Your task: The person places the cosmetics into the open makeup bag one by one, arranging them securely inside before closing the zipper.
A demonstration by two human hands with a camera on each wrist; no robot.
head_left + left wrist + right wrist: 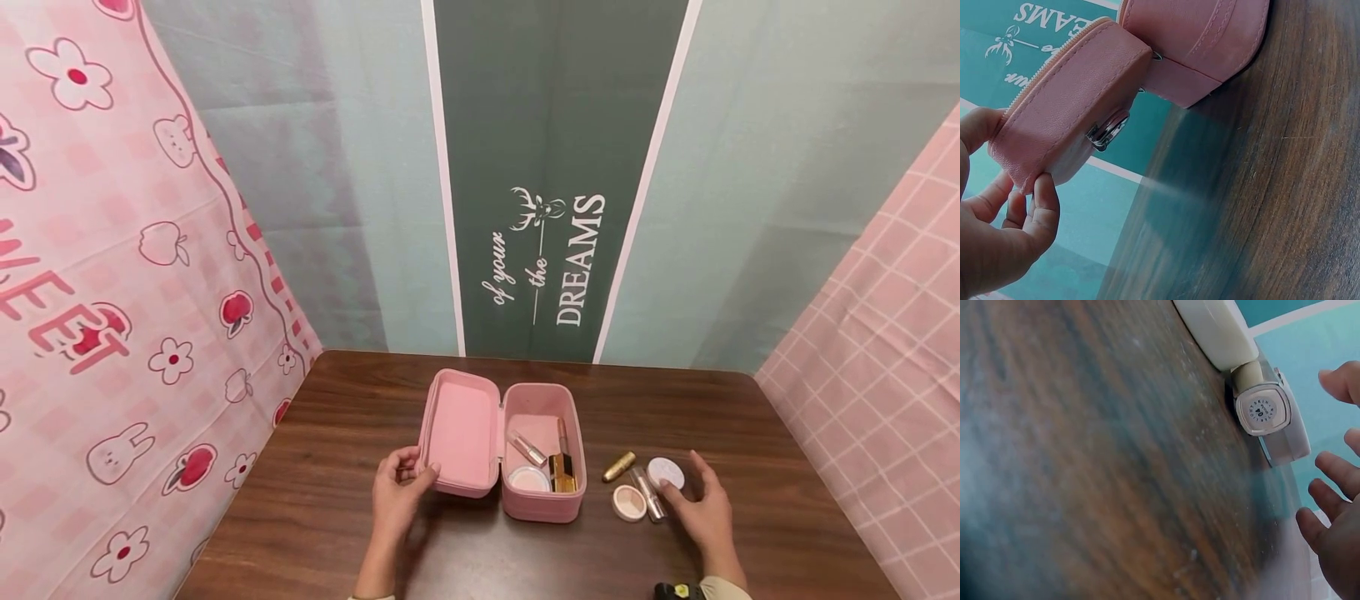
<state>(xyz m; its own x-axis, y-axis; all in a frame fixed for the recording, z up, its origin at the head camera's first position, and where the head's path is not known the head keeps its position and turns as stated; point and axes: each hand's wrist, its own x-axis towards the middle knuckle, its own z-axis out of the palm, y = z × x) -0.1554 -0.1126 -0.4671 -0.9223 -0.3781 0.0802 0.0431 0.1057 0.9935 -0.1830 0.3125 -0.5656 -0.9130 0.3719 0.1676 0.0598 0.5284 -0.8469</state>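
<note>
An unzipped pink makeup case [543,507] stands on the table with its lid [462,429] swung out to the left. My left hand [397,492] pinches the lid's outer front corner, thumb on the rim and fingers beneath. Inside the case lie a clear tube [527,447], a white round compact [528,479] and a gold-based cosmetic [562,472]. Right of it, my right hand [703,508] spreads its fingers beside a white-lidded compact [665,473]; the right wrist view shows a gap between them. A clear lip tube [1263,411] lies against that compact.
Left of the lip tube are a round powder compact [629,503] and a gold lipstick tube [618,467]. The brown wooden table [360,392] meets a green printed cloth [525,250] at the back, with pink cloths on both sides.
</note>
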